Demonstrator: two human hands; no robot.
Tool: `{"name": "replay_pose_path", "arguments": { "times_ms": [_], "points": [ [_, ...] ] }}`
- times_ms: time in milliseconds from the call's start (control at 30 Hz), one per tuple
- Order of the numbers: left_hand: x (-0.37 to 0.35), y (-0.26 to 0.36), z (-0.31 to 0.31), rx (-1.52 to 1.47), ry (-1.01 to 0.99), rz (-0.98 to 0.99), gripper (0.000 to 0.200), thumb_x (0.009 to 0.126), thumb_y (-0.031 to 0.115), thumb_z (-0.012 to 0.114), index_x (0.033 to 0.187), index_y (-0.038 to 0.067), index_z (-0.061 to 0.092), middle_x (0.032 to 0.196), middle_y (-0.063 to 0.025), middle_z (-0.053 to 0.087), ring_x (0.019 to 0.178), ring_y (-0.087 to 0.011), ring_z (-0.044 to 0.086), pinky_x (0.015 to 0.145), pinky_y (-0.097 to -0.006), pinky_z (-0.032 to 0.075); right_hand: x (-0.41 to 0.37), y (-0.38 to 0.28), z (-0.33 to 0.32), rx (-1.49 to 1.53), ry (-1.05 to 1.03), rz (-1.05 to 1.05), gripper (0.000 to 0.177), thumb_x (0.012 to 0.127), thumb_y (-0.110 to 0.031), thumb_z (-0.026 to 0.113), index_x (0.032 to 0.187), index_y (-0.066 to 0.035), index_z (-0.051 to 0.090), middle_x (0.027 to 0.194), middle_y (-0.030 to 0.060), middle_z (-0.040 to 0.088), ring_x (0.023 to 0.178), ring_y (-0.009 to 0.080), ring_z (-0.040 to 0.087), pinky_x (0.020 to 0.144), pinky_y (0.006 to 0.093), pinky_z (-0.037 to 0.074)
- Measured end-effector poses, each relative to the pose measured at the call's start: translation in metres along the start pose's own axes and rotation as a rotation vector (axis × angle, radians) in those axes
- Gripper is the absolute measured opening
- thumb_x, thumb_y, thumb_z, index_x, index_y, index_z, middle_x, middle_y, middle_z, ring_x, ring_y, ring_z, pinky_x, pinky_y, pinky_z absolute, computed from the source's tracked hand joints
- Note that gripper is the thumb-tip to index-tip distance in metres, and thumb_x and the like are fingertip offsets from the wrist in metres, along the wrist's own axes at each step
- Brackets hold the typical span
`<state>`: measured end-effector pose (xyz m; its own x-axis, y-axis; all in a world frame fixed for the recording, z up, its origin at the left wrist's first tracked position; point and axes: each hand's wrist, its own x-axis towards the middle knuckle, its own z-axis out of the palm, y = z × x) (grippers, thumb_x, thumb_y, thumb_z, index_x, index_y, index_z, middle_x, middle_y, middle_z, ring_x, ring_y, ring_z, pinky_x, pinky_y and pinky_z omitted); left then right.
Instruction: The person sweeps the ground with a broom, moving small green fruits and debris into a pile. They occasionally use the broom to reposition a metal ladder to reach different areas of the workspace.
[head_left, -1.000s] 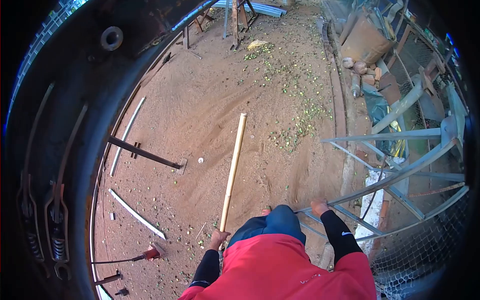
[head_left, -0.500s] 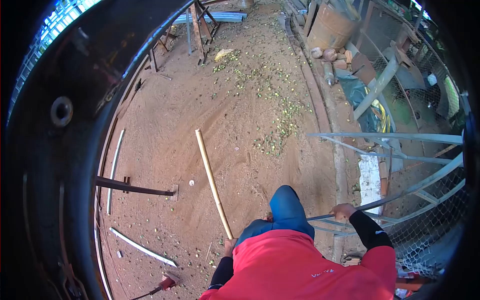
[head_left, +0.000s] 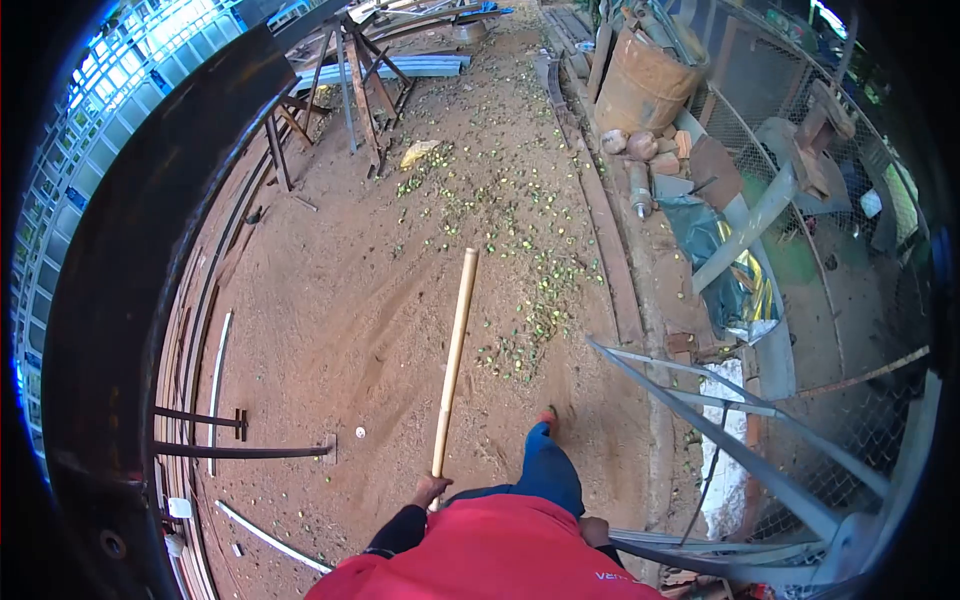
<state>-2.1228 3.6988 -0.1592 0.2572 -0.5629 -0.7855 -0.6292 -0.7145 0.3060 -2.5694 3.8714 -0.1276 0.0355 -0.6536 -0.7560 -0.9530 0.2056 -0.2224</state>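
Note:
My left hand (head_left: 430, 490) is closed around the lower part of a long pale wooden pole (head_left: 456, 360), which slants forward over the dirt. My right hand (head_left: 594, 530) is by my right thigh, its fingers curled. Beside it end the lower bars of a grey metal truss frame (head_left: 720, 546); whether the fingers hold a bar is hidden. The frame spreads to the right, with its upper tip ahead of the hand. A foot and blue trouser leg (head_left: 548, 455) reach forward.
Small green and yellow fruits (head_left: 530, 290) lie scattered ahead. A rusty barrel (head_left: 645, 85) and bundled tarp (head_left: 715, 245) stand right. Dark steel beams (head_left: 240, 452) and white strips (head_left: 270, 538) lie left. Metal trestles (head_left: 360, 100) stand at the far left.
I have stepped forward, and the ground has shifted down in view. The pole has swung from leaning left to leaning right. My right hand has moved down and left, along the metal frame.

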Motion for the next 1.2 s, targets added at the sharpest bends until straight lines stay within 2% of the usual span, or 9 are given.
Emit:
{"name": "replay_pose_path", "arguments": {
  "times_ms": [267, 333, 433, 567, 600, 800, 1000, 1100, 1200],
  "points": [
    [0.050, 0.287, -0.091, 0.082, 0.228, 0.412, 0.041, 0.076, 0.030, 0.078, 0.105, 0.002, 0.073, 0.091, -0.0219, 0.073, 0.090, -0.0359, 0.072, 0.078, -0.0441, 0.056, 0.036, -0.032, -0.045, 0.361, -0.145, 0.361, 0.024, 0.086, -0.015, 0.057, 0.100, 0.000, 0.071, 0.103, 0.0255, 0.070, 0.100, 0.0411, 0.068, 0.082, 0.0515, 0.055],
    [0.068, 0.338, -0.099, -0.017, 0.163, 0.536, 0.036, 0.077, 0.031, 0.077, 0.101, 0.004, 0.073, 0.089, -0.0226, 0.072, 0.085, -0.0361, 0.072, 0.074, -0.0440, 0.055, 0.047, -0.024, -0.007, 0.743, 0.058, 0.120, 0.039, 0.082, -0.023, 0.070, 0.109, 0.004, 0.065, 0.116, 0.0283, 0.066, 0.111, 0.0415, 0.064, 0.087, 0.0480, 0.052],
    [0.082, 0.392, -0.101, 0.256, 0.085, 0.699, 0.028, 0.078, 0.029, 0.074, 0.094, 0.007, 0.074, 0.085, -0.0211, 0.071, 0.081, -0.0376, 0.071, 0.074, -0.0451, 0.055, 0.062, -0.034, -0.053, 1.153, -0.308, 0.351, 0.039, 0.085, -0.012, 0.067, 0.123, -0.007, 0.065, 0.106, 0.0029, 0.070, 0.094, 0.0162, 0.065, 0.077, 0.0389, 0.051],
    [0.076, 0.459, -0.080, 0.447, -0.130, 0.961, 0.024, 0.073, 0.029, 0.070, 0.088, 0.010, 0.075, 0.081, -0.0197, 0.071, 0.078, -0.0385, 0.070, 0.072, -0.0471, 0.055, 0.077, -0.007, -0.081, 1.141, 0.304, 0.294, 0.025, 0.091, -0.016, 0.060, 0.110, -0.004, 0.071, 0.093, 0.0048, 0.070, 0.086, 0.0157, 0.063, 0.079, 0.0297, 0.049],
    [0.073, 0.475, -0.074, 0.472, -0.199, 0.992, 0.024, 0.072, 0.028, 0.069, 0.088, 0.011, 0.076, 0.080, -0.0196, 0.071, 0.077, -0.0383, 0.069, 0.071, -0.0472, 0.055, 0.065, -0.040, -0.145, 1.313, 0.353, 0.552, 0.034, 0.092, -0.016, 0.058, 0.122, -0.004, 0.066, 0.095, 0.0041, 0.070, 0.083, 0.0162, 0.064, 0.074, 0.0286, 0.048],
    [0.053, 0.499, -0.027, 0.679, -0.678, 1.206, 0.024, 0.067, 0.026, 0.068, 0.084, 0.011, 0.075, 0.076, -0.0169, 0.070, 0.075, -0.0368, 0.070, 0.069, -0.0471, 0.055, 0.097, -0.161, -0.244, 1.694, 0.711, 0.425, 0.038, 0.098, -0.021, 0.056, 0.132, -0.005, 0.059, 0.108, 0.0083, 0.071, 0.101, 0.0148, 0.065, 0.082, 0.0299, 0.051],
    [-0.016, 0.528, 0.023, 0.418, -0.869, 1.309, 0.009, 0.067, 0.016, 0.068, 0.074, 0.011, 0.069, 0.066, -0.0179, 0.063, 0.066, -0.0403, 0.063, 0.061, -0.0469, 0.050, 0.171, -0.253, -0.219, 2.183, 0.488, 0.467, 0.045, 0.102, -0.030, 0.051, 0.140, -0.007, 0.051, 0.116, 0.0131, 0.069, 0.105, 0.0253, 0.067, 0.081, 0.0357, 0.055],
    [-0.010, 0.551, 0.059, 0.148, -0.750, 1.369, 0.012, 0.073, 0.017, 0.070, 0.073, 0.006, 0.066, 0.061, -0.0159, 0.061, 0.061, -0.0352, 0.065, 0.058, -0.0450, 0.050, 0.215, -0.257, -0.220, 2.550, 0.459, 0.599, 0.072, 0.100, -0.054, 0.046, 0.152, -0.007, 0.030, 0.129, 0.0198, 0.060, 0.117, 0.0347, 0.060, 0.093, 0.0555, 0.052],
    [-0.020, 0.586, 0.054, 0.061, -0.848, 1.055, 0.025, 0.079, 0.019, 0.074, 0.068, 0.002, 0.060, 0.054, -0.0081, 0.058, 0.053, -0.0221, 0.063, 0.052, -0.0383, 0.047, 0.248, -0.249, -0.244, 3.022, 0.454, 0.662, 0.081, 0.097, -0.064, 0.042, 0.153, -0.008, 0.026, 0.132, 0.0193, 0.057, 0.121, 0.0352, 0.057, 0.097, 0.0628, 0.047]
  ]
}}
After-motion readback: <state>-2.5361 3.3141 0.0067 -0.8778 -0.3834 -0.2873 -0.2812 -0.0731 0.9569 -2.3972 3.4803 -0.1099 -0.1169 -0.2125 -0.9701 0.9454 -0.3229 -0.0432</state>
